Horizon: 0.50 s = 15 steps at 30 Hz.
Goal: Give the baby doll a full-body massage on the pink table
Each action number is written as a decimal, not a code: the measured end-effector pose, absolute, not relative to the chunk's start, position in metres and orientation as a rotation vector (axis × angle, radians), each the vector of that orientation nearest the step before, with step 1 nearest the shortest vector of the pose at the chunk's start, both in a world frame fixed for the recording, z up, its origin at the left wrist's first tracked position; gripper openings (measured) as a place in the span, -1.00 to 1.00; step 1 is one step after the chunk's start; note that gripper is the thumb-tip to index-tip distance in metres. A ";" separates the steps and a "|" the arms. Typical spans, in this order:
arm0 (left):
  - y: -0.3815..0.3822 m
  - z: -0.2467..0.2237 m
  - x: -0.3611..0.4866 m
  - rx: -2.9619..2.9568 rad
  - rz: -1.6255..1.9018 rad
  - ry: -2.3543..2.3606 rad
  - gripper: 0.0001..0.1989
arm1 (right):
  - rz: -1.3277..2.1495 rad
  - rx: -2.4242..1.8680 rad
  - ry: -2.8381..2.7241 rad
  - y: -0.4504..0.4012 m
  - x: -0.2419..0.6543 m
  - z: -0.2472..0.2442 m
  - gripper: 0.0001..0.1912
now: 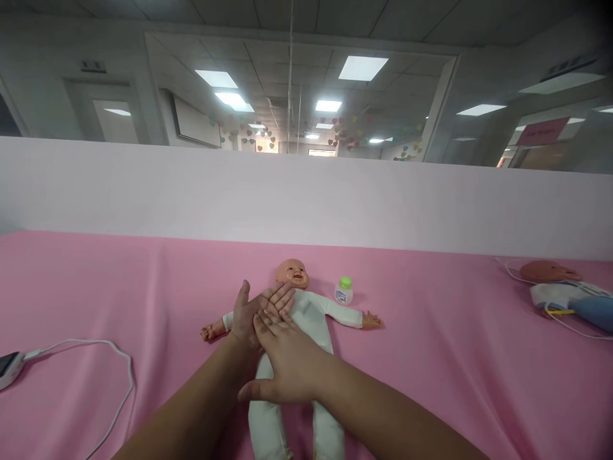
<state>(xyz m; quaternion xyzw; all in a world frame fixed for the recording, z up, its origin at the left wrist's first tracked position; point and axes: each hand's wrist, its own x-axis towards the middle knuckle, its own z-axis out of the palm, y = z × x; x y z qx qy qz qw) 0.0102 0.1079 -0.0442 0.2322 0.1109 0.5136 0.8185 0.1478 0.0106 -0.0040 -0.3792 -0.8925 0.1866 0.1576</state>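
Observation:
A baby doll [311, 313] with a white cloth body lies face up on the pink sheet [421, 358], arms spread. Over its chest, my left hand [251, 313] is palm up with fingers stretched and thumb apart. My right hand [292, 358] lies palm down, its fingertips resting across the left palm. Its fingers are straight and the thumb points out to the left. Neither hand grips anything. Part of the doll's chest and belly is hidden behind the hands. Beside the doll's head, to the right, stands a small clear bottle [343, 291] with a green cap.
A second doll [550, 271] in white and blue lies at the far right, with thin tubing around it. At left, a white device [12, 369] trails a white cable [127, 358]. A low white wall [306, 198] runs behind the sheet, with windows above it.

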 end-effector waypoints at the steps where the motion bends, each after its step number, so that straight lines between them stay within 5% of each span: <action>1: 0.107 -0.045 0.012 0.495 1.072 0.216 -0.09 | 0.519 -1.088 -2.552 0.012 0.148 -0.004 0.18; 15: 0.110 -0.040 0.007 0.519 1.117 0.282 -0.08 | 0.385 -1.298 -2.544 0.031 0.162 -0.011 0.25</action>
